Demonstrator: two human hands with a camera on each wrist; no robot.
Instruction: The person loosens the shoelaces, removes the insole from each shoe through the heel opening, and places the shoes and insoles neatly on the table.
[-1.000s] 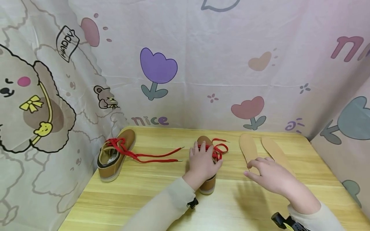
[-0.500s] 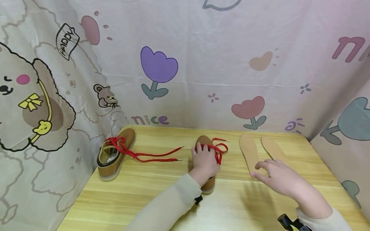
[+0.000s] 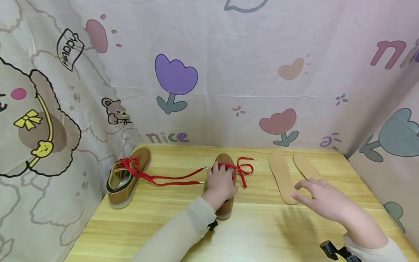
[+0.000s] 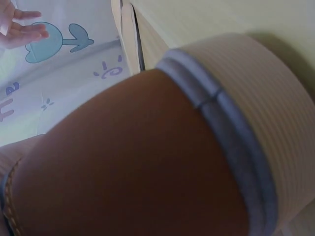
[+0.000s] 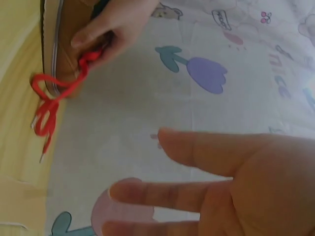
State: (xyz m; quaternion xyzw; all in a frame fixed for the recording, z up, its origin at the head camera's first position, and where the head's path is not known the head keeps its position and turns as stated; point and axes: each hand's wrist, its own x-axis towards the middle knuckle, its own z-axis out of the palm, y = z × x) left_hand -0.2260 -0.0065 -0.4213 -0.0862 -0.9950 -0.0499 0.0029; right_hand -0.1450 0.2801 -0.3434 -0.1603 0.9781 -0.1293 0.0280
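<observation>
A brown shoe (image 3: 226, 210) with red laces (image 3: 243, 167) stands at mid-table, toe toward the back curtain. My left hand (image 3: 220, 183) grips it from above, fingers over the lacing and the thumb along its right side. The right wrist view shows that thumb on the brown upper (image 5: 69, 54). Brown leather and a ribbed pale sole (image 4: 256, 98) fill the left wrist view. On the right, two tan insoles (image 3: 280, 174) lie flat. My right hand (image 3: 322, 200) hovers near their front ends, fingers loosely spread, holding nothing; it covers part of the right-hand insole (image 3: 306, 166).
Another brown shoe (image 3: 122, 189) stands at the table's left edge, its red laces (image 3: 173, 178) stretched toward the middle. Patterned curtain cloth (image 3: 209, 72) rises behind and on both sides of the wooden table (image 3: 248, 233).
My left hand and the shoe it grips have shifted slightly left. My right hand has drawn right and toward me, baring the front end of the left insole.
</observation>
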